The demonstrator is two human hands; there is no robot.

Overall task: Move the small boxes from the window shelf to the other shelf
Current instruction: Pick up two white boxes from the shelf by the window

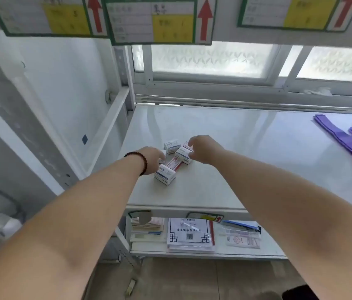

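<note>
Several small white boxes with blue print lie in a cluster on the white window shelf (246, 148). The nearest box (164, 174) sits by my left wrist, another box (171, 145) lies at the back, and a third (183, 154) is under my right fingers. A flat red-and-white box (174, 163) lies between them. My left hand (152, 159), with a dark bead bracelet on the wrist, is curled over a box at the cluster's left side. My right hand (203, 149) reaches down onto the cluster from the right, fingers bent and touching boxes. Whether either hand grips a box is hidden.
Purple plastic bags (348, 137) lie at the shelf's right end. A frosted window (214, 59) runs behind. Label cards with red arrows (160, 20) hang from the shelf above. A lower shelf (192, 234) holds papers and packets. A grey upright post (30, 137) stands at left.
</note>
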